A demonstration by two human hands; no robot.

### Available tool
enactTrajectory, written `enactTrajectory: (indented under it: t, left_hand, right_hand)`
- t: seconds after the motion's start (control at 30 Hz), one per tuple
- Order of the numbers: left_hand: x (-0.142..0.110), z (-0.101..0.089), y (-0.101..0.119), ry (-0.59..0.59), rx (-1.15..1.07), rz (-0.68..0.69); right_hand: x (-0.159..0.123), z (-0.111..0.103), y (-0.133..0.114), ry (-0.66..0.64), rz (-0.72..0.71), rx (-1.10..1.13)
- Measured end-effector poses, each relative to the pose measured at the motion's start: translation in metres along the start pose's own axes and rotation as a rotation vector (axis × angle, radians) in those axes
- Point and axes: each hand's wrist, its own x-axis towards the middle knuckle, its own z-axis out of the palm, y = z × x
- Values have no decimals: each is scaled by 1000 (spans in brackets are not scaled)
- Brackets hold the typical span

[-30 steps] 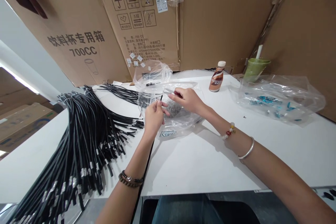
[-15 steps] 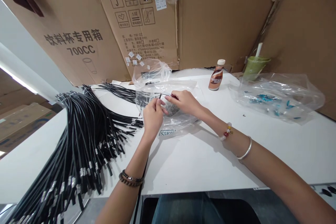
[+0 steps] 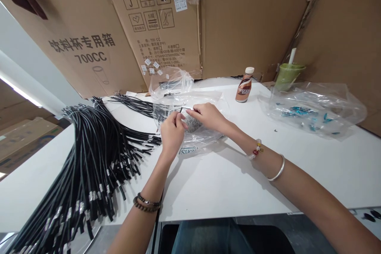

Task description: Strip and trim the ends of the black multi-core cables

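My left hand is closed, thumb against fingers, around a black cable whose end pokes up above the thumb. A black line trails below the left wrist past the table's front edge. My right hand is closed on a slim tool with a thin metal shaft and a dark red handle, mostly hidden by the fingers. The shaft's tip meets or nearly meets the cable end; I cannot tell which. Beneath both hands lies a clear plastic bag holding a heap of small silvery pieces.
A thick bundle of black cables with silvery bands near their ends covers the left side, overhanging the white table. More cables lie behind. A drink bottle, a green cup and a bag with blue bits stand right, before cardboard boxes.
The whole view has shifted slightly. Both hands keep their hold, the tool's thin shaft still at the cable end, with hardly any movement between them.
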Motion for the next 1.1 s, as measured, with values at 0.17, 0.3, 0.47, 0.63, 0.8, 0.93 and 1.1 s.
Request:
enactTrajectory:
  t: [0.17, 0.3, 0.47, 0.63, 0.8, 0.93, 1.1]
  left_hand:
    - [4, 2, -5, -55, -8, -91]
    - [6, 1, -9, -71, -24, -145]
    - [9, 1, -11, -82, -36, -151]
    - [4, 1, -6, -60, -9, -39]
    - [-5, 1, 1, -13, 13, 148]
    - [-6, 1, 2, 26, -12, 212]
    - [-2, -1, 2, 33, -66, 174]
  right_hand:
    - [0, 9, -2, 44, 74, 4]
    - [1, 5, 1, 107, 89, 90]
    - [8, -1, 11, 192, 185, 279]
    - [16, -13, 15, 160, 227, 565]
    - [11, -45, 6, 20, 223, 818]
    - [7, -52, 4, -90, 211, 879]
    - [7, -42, 9, -264, 157, 798]
